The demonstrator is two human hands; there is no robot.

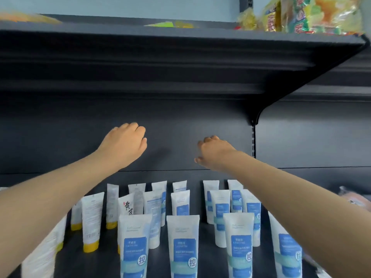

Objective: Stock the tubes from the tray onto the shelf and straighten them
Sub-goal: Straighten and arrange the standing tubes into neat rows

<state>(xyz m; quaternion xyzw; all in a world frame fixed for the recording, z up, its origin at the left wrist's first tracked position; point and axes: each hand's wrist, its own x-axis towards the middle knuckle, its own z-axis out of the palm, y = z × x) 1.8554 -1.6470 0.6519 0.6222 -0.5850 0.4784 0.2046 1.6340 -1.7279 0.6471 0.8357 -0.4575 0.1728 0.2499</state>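
Several white tubes stand cap-down in rows on the dark shelf [104, 257]. Those with blue labels [183, 247] fill the middle and right. Tubes with yellow caps [91, 219] stand at the left. Both my arms reach over the tubes toward the shelf's back panel. My left hand [124, 145] hangs above the back row with its fingers curled under and holds nothing that shows. My right hand [214, 153] is also above the back row, its fingers curled downward, nothing visible in it. The tray is out of view.
The dark upper shelf [180, 49] overhangs closely above both hands, with yellow and green snack packets [301, 15] on it at the right. A bracket and slotted upright [253, 137] stand right of my right hand. An orange packet [353, 199] lies at the far right.
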